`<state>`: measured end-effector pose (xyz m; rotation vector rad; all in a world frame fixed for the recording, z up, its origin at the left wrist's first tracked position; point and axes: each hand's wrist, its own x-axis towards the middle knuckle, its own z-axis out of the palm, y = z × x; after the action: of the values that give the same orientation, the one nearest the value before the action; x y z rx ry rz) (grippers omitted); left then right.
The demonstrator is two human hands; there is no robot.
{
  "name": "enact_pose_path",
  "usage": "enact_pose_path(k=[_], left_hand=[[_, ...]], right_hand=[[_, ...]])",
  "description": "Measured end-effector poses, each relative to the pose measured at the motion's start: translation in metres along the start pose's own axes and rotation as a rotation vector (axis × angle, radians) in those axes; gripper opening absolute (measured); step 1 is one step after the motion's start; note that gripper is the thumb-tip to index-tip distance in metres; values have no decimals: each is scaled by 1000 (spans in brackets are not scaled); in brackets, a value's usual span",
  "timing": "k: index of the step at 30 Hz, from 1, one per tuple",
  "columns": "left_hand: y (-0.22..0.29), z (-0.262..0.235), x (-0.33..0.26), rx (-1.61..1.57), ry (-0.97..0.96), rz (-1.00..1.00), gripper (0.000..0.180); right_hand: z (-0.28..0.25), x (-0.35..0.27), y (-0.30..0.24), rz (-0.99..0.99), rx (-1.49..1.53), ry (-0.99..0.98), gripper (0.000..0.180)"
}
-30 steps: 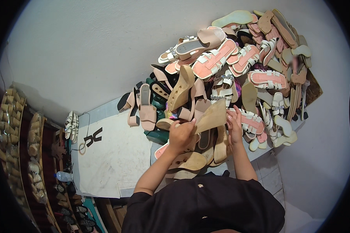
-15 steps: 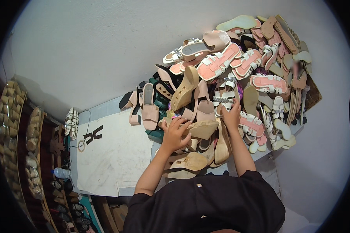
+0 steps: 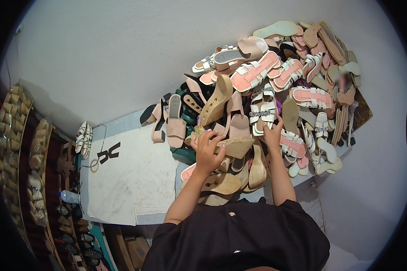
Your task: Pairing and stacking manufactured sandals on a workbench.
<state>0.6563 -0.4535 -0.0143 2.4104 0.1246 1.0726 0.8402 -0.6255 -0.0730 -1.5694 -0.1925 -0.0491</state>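
Observation:
My left hand [image 3: 208,151] is curled over a pale wooden wedge sole [image 3: 238,147] at the near side of a shoe pile. Its fingers lie across the top and the thumb is on the near side. My right hand [image 3: 273,134] pinches the toe end of a white sandal [image 3: 263,108] with jewelled straps, which lies on the pile. Right behind my left hand, another wooden wedge sole [image 3: 216,101] with holes stands tilted. A beige slide sandal [image 3: 175,122] rests to its left. More wooden soles [image 3: 219,183] lie close to my left forearm.
Pink-and-white sandals [image 3: 255,72] and loose insoles [image 3: 276,29] are heaped toward the right wall. A white sheet [image 3: 126,180] covers the table's left part, with dark cut pieces [image 3: 109,153] on it. Shelves of wrapped soles [image 3: 11,131] and a plastic bottle [image 3: 70,197] stand left.
My right hand has closed on the white sandal's toe, and the sandal has shifted slightly. My left hand stays on the wooden wedge sole. The whole view has shifted a little.

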Motion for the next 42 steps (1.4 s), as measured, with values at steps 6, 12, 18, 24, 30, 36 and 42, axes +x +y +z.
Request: enact_pose_path(k=[6,12,18,24,30,36,42], left_hand=[[12,3,8,-154,13,17,28],[26,30,6,-471,-129,-214,47],[29,47,0,-1326,-320,-815,42],[28,33,-8,-1195,-230,-791,37],[22,11,-11,-1116,-203,-752,36],[11,-3,-14,-1122,-139,-752,35],[11,-8,-15,-1180,-87,-782,35]], right_hand=[[-26,-36,-52,214,291,-39,51],[-28,-97,-65,50,386,-221,56],[-23,-126,-66,107,436,-463,64],[-68,-60,-28,-217,-597,-279,41],[-84,-8,4,-241,-1240,-86,49],[-73,11,-22,-205,-1431,-187,30],[-82,3,-22,-140,-1247,-312,38]])
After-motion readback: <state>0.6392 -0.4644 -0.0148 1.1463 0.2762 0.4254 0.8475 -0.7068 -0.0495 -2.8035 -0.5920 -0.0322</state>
